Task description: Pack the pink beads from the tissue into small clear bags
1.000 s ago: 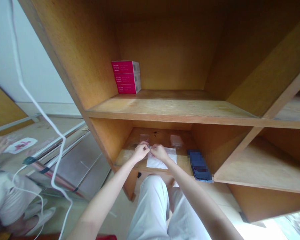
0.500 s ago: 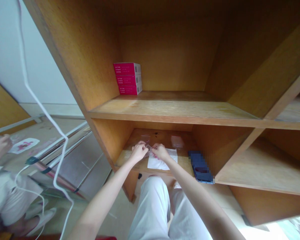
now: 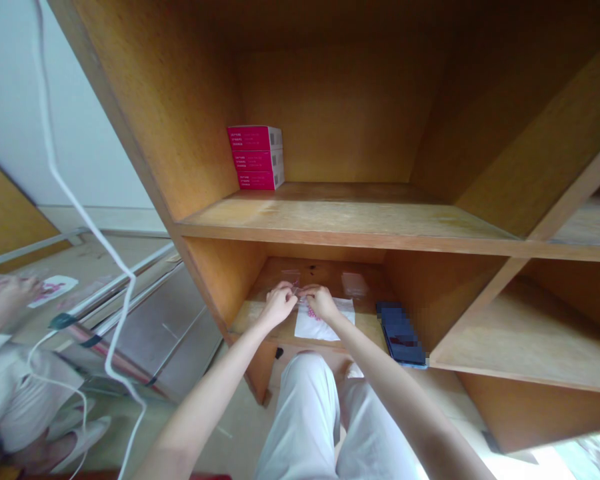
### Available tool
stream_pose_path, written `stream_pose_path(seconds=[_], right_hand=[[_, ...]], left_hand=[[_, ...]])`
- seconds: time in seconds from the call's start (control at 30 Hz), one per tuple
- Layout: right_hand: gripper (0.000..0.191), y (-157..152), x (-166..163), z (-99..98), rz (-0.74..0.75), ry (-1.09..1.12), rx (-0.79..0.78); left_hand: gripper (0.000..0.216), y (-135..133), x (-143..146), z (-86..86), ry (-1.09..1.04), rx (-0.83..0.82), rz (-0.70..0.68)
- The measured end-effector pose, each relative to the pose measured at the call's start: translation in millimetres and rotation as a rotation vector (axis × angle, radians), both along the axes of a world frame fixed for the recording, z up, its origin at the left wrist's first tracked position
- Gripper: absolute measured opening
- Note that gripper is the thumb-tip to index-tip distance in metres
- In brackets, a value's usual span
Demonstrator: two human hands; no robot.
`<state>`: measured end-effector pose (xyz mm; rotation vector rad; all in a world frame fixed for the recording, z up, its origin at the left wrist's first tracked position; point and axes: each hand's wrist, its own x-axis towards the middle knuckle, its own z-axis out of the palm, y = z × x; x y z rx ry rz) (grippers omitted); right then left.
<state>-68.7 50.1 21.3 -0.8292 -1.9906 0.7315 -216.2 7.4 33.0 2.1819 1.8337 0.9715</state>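
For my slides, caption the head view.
Left hand and right hand close together near a white sheet, pink boxes stacked above.

Small pink pieces (image 3: 311, 313) lie on a white sheet (image 3: 312, 331) near clear plastic (image 3: 295, 291).

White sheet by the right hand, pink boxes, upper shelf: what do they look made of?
White sheet: probably matte paper; flat, straight-edged, though thin cloth isn't ruled out. Pink boxes: likely smooth printed card; crisp edges, lettering. Upper shelf: wood or veneer, worn satin finish; grain, pale patches show.
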Motion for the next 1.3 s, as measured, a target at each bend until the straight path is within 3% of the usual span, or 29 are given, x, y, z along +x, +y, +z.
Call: stream_pose_path(seconds=[0.17, 0.27, 0.4, 0.47, 0.7, 0.93, 1.3], right_hand=[[0.038, 2.1, -1.4, -3.9, 0.020, 0.027, -0.017], [0.033, 1.8, 0.0, -2.4, 0.024, 0.047, -0.113], [0.028, -0.3, 2.1, 1.9, 0.042, 0.143, -0.350], [0.028, -2.9, 2.4, 5.1, 0.053, 0.199, -0.442], [0.029, -15.4, 4.5, 19.5, 0.068, 0.237, -0.574], [0.027, -11.2, 3.4, 14.4, 0.116, 0.270, -0.574], [0.028, -7.9, 5.8, 16.8, 0.122, 0.136, -0.547]], left_hand=[[0.012, -1.1, 5.3, -5.6, -0.093, 0.097, -0.182], [0.010, -4.3, 6.4, -10.1, -0.170, 0.105, -0.200], [0.067, -7.0, 5.4, -15.6, -0.212, 0.055, -0.172], [0.079, -6.2, 5.1, -18.1, -0.190, 0.026, -0.166], [0.065, -3.3, 8.6, -20.9, -0.252, 0.074, -0.163], [0.062, -3.8, 9.4, -24.3, -0.302, 0.106, -0.164], [0.061, -6.9, 12.9, -29.7, -0.341, 0.145, -0.100]])
